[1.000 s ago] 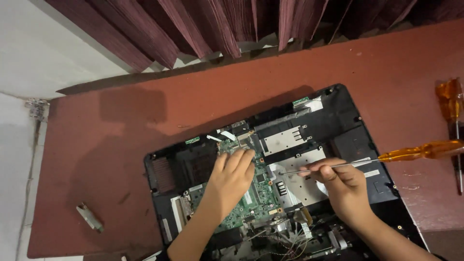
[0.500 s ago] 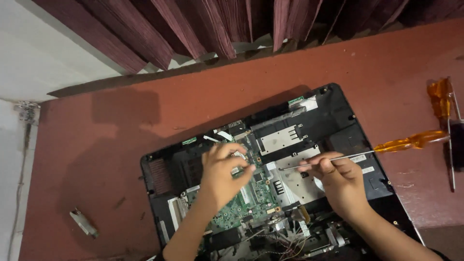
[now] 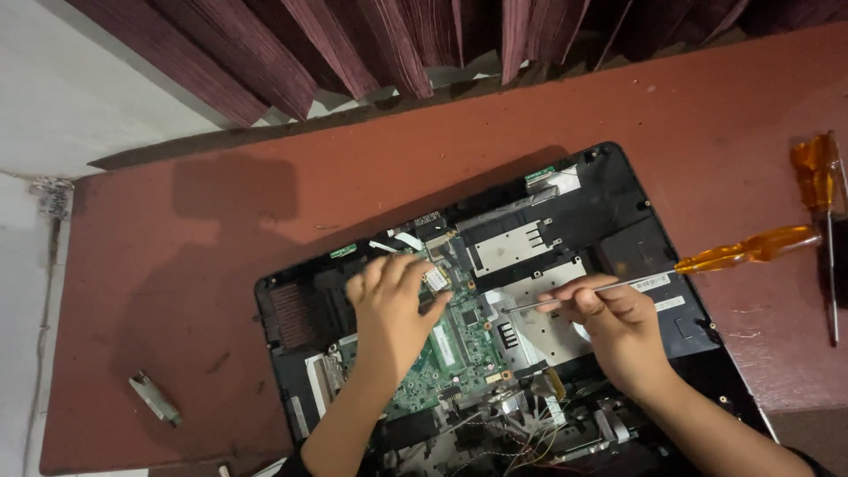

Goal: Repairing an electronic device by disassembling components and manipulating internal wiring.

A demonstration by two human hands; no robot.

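Opened-up laptop [image 3: 618, 221] sits lower centre on a reddish-brown table [image 3: 265, 212] — green circuit board [image 3: 459, 349] fully exposed. Left hand [image 3: 393, 305] is pinching a small card [image 3: 435, 279] at the board's top edge. Right hand [image 3: 618, 327] grips a long screwdriver [image 3: 707, 262] — orange handle out toward the right edge, tip down near the board. Second orange screwdriver [image 3: 820, 177] lies far right; small metal bracket [image 3: 155, 397] lower left.

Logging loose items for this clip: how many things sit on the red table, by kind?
Opened laptop: 1
Orange-handled screwdrivers: 2, one in the right hand, shaft, and one lying at the table's right edge
Small metal piece: 1
Total: 4
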